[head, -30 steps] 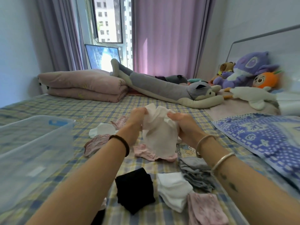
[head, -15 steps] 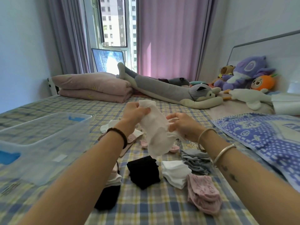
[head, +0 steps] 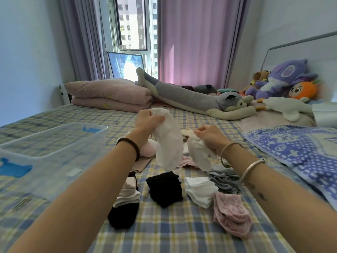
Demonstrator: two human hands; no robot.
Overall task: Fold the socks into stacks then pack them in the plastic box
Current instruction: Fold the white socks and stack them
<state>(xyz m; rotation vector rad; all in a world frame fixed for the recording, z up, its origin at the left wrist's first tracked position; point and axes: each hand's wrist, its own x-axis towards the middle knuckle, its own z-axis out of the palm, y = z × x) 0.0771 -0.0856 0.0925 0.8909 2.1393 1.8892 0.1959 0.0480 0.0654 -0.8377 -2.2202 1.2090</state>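
Observation:
My left hand (head: 148,121) grips the cuff of a white sock (head: 168,143) that hangs down over the bed. My right hand (head: 209,136) pinches a second white sock (head: 199,156), held apart from the first. Below them lie folded stacks: black (head: 165,189), white (head: 200,191), grey (head: 225,180), pink (head: 231,212), and a mixed black, white and beige pile (head: 125,203). Loose pink and pale socks (head: 148,149) lie behind my hands. The clear plastic box (head: 54,157) stands empty at the left on the bed.
The checked bed sheet (head: 164,230) carries a folded pink quilt (head: 111,94) and a long grey plush (head: 191,99) at the back. Plush toys (head: 280,83) crowd the headboard at the right. A blue patterned blanket (head: 299,148) lies by my right arm.
The two white socks, bunched together a second ago, are now pulled apart, one in each hand. My view has lowered toward the bed, so more folded stacks show.

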